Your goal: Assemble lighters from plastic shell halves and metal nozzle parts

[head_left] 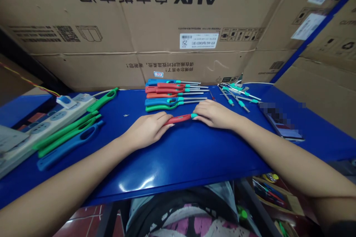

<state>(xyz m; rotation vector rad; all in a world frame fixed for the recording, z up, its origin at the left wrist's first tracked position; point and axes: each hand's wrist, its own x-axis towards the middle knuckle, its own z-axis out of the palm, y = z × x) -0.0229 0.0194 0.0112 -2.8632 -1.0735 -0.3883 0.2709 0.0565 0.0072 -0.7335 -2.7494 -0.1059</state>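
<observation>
A red long-neck lighter lies crosswise between both hands, just above the blue table. My left hand is closed round its handle end. At the other end my right hand pinches near the turquoise collar; the fingers cover whatever metal tube is there. Behind the hands, several assembled lighters in blue, red, orange and green lie in a stack, tubes pointing right. To their right is a loose pile of metal tubes with turquoise collars.
Green and blue lighter handles lie at the left, beside a white power strip. A phone rests at the right. Cardboard walls the table's back. Below the front edge, a box holds more lighters.
</observation>
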